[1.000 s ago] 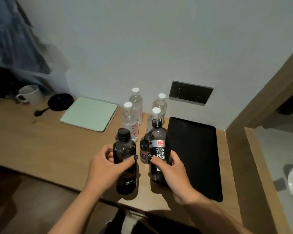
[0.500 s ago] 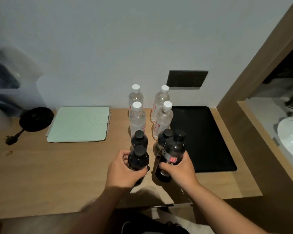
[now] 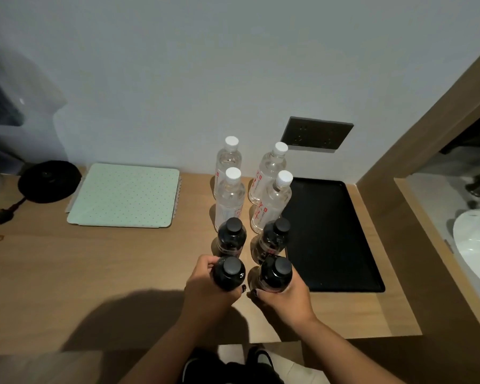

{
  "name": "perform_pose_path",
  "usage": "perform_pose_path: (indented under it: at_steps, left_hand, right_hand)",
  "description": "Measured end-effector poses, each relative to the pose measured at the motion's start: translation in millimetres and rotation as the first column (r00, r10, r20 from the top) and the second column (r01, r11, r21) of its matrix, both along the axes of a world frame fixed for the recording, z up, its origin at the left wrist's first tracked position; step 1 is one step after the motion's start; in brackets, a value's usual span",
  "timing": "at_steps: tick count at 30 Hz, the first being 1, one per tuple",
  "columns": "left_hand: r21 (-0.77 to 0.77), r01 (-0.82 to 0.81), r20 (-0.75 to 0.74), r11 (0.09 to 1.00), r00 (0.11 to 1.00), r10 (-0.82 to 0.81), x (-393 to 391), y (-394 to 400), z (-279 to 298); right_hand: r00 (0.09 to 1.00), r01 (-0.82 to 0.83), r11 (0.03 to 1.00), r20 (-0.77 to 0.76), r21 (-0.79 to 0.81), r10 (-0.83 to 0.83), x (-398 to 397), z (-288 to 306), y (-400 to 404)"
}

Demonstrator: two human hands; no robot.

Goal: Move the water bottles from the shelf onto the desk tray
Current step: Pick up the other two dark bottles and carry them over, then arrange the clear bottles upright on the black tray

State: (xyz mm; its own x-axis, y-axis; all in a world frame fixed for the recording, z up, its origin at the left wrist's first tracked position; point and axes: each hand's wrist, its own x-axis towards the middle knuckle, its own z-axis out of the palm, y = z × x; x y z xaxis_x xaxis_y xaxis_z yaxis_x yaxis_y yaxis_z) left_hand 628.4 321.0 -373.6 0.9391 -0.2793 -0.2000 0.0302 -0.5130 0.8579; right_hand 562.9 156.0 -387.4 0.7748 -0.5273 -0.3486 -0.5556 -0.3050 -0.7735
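Hands come first, down near the front edge of the desk (image 3: 67,273). The left hand (image 3: 205,289) grips a dark bottle (image 3: 229,273) at 6 o'clock, fingers curled round it, and the right hand (image 3: 286,295) grips a second dark bottle (image 3: 275,274) just beside it. Both stand upright. Two more dark bottles (image 3: 231,236) stand right behind them at 12 o'clock, and four clear bottles with white caps (image 3: 229,200) stand behind those, back to the wall, all on bare wood, none on the tray. The black tray (image 3: 330,231) lies at 2 o'clock, just beside the right-hand row of bottles. Its top is open room, with a low rim around it. Past it at 3 o'clock a wooden side wall (image 3: 427,151) closes the desk. At 10 o'clock lie a green dotted pad (image 3: 125,195) and a round black base (image 3: 49,181). A dark wall socket (image 3: 317,133) sits above the tray.
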Motion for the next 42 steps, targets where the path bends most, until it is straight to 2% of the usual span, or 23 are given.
perform_pose_path:
  at_steps: [5, 9, 12, 15, 17, 22, 28, 32, 35, 39, 42]
  left_hand:
    - [-0.067, -0.039, -0.090, 0.997, 0.995, 0.032, -3.7, -1.1, 3.0]
    - [-0.074, -0.127, -0.065, 0.989, 0.990, 0.122, -8.4, -6.8, 18.3]
    - [-0.097, -0.187, 0.019, 0.978, 0.982, 0.189, -6.8, -20.9, 44.2]
    - [-0.146, -0.233, 0.174, 0.961, 0.951, 0.257, 3.8, -45.8, 72.8]
    - [-0.160, -0.230, 0.247, 0.960, 0.932, 0.265, 14.3, -65.0, 89.3]
    - [-0.089, -0.192, 0.359, 0.977, 0.909, 0.211, 45.5, -105.4, 112.5]
    - [0.114, -0.139, 0.451, 0.984, 0.889, 0.073, 94.0, -131.7, 117.2]
    - [0.271, -0.114, 0.399, 0.956, 0.917, -0.004, 130.8, -141.6, 122.2]
    - [0.359, -0.091, 0.300, 0.929, 0.954, -0.023, 155.8, -145.7, 122.6]
    - [0.409, -0.052, 0.139, 0.911, 0.990, -0.005, 178.5, -154.5, 113.6]
    - [0.498, 0.018, 0.096, 0.867, 0.993, -0.075, 191.6, -153.9, 103.9]
  right_hand:
    - [0.981, -0.144, 0.989, -0.138, -0.031, 0.139, 7.2, -9.6, -15.8]
    - [0.935, -0.232, 0.971, -0.259, 0.066, 0.241, 5.2, -7.6, -40.8]
    - [0.909, -0.264, 0.957, -0.301, 0.122, 0.289, 3.8, 5.0, -67.1]
    - [0.888, -0.298, 0.942, -0.318, 0.154, 0.333, 11.9, 31.7, -95.7]
    - [0.893, -0.300, 0.943, -0.304, 0.145, 0.331, 20.0, 50.6, -113.2]
    - [0.915, -0.370, 0.929, -0.175, 0.001, 0.365, 44.3, 96.2, -137.1]
    - [0.900, -0.437, 0.892, -0.042, -0.119, 0.435, 82.0, 146.9, -147.8]
    - [0.899, -0.425, 0.876, 0.004, -0.229, 0.438, 117.8, 167.6, -144.6]
    - [0.914, -0.377, 0.855, 0.004, -0.356, 0.405, 148.9, 174.7, -139.6]
    - [0.957, -0.276, 0.864, -0.033, -0.422, 0.289, 185.1, 162.5, -132.3]
    - [0.961, -0.269, 0.841, -0.077, -0.469, 0.265, 200.9, 148.4, -126.1]
